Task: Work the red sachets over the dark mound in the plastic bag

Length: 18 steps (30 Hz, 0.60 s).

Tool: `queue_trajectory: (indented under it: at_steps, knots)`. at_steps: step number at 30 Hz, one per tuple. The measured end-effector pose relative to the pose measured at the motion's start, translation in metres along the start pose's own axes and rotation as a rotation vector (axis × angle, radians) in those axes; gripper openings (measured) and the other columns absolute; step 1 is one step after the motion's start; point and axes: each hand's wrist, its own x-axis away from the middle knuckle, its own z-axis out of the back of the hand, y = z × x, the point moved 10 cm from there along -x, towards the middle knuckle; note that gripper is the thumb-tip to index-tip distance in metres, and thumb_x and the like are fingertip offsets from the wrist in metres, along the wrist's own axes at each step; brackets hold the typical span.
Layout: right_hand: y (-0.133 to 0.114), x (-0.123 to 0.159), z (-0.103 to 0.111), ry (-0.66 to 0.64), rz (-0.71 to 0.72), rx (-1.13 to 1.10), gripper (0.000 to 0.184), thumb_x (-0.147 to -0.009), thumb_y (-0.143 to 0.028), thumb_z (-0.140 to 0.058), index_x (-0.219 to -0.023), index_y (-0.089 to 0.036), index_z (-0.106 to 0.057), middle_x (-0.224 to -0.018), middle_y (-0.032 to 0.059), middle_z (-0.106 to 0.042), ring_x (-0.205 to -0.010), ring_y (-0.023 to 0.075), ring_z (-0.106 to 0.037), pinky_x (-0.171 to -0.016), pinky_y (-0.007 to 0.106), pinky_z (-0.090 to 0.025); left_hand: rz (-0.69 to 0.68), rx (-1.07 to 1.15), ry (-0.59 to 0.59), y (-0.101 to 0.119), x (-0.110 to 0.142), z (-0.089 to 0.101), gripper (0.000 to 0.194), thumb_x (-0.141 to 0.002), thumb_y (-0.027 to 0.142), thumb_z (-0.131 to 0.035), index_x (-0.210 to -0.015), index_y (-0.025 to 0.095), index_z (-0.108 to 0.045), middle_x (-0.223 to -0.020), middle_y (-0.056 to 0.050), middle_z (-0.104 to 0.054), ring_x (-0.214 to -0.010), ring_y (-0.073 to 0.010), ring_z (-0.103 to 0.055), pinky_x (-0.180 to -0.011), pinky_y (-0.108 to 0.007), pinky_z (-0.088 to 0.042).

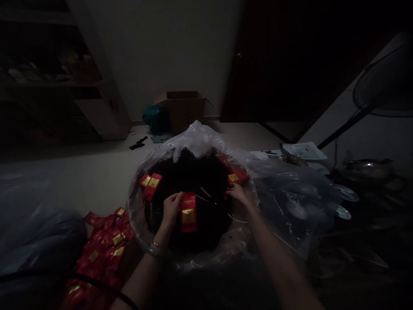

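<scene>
A round basin lined with clear plastic [134, 224] holds a heap of fine dark loose material, perhaps tea leaves [161, 165]. My left hand [172, 209] pinches the upper left edge of a red packet with a gold label [189, 213], upright above the heap. At the basin's right side, my right hand [238, 193] has its fingers closed at the edge of another red packet [227, 193], mostly hidden. More red packets [238, 175] lie just beyond it, and two overlap at the left [152, 185]. Between my hands rests a thin metal tool, maybe tweezers [204, 196].
Many red packets [103, 245] are piled left of the basin. Clear plastic sheeting [290, 202] spreads to the right, near a metal pot [368, 165] and a fan [387, 82]. Behind stand an open cardboard box [185, 110] and a teal bag [156, 118]. The room is dim.
</scene>
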Motion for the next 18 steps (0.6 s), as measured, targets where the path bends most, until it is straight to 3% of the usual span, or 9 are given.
queue_trajectory:
  at_steps: [4,10,14,18]
  knots:
    - [-0.023,0.007,0.007,0.034,0.040,-0.031,0.036,-0.059,-0.013,-0.061,-0.095,-0.014,-0.062,-0.058,-0.0043,-0.056,-0.055,0.0139,-0.056,-0.054,0.024,-0.046,0.012,0.039,0.015,-0.003,-0.002,0.006,0.041,-0.053,0.052,-0.071,-0.053,0.014,-0.058,-0.045,0.006,-0.043,-0.044,-0.0066,-0.035,-0.043,-0.019,-0.027]
    - [-0.074,0.023,0.022,0.122,0.139,0.087,0.052,-0.059,-0.012,-0.056,-0.111,-0.016,-0.060,-0.062,-0.0044,-0.054,-0.060,0.0143,-0.053,-0.062,0.026,-0.043,0.021,0.035,0.014,-0.002,-0.008,0.022,0.041,-0.053,0.052,-0.071,-0.059,0.013,-0.060,-0.047,0.006,-0.045,-0.044,-0.0065,-0.036,-0.044,-0.019,-0.028]
    - [-0.116,0.039,0.034,0.218,0.310,0.270,0.041,-0.067,-0.015,-0.050,-0.106,-0.016,-0.063,-0.075,0.0031,-0.061,-0.073,0.0187,-0.056,-0.072,0.030,-0.044,0.019,0.009,0.061,0.002,-0.014,0.042,0.042,-0.051,0.053,-0.070,-0.060,0.013,-0.061,-0.050,0.004,-0.050,-0.048,-0.0087,-0.042,-0.047,-0.020,-0.033]
    - [-0.134,0.050,0.045,0.270,0.393,0.215,0.036,-0.075,-0.018,-0.044,-0.104,-0.016,-0.064,-0.094,0.0109,-0.065,-0.086,0.0227,-0.058,-0.079,0.034,-0.046,0.026,-0.029,0.129,0.014,-0.011,0.075,0.047,-0.048,0.054,-0.072,-0.068,0.012,-0.066,-0.059,0.000,-0.061,-0.055,-0.0138,-0.052,-0.053,-0.023,-0.041]
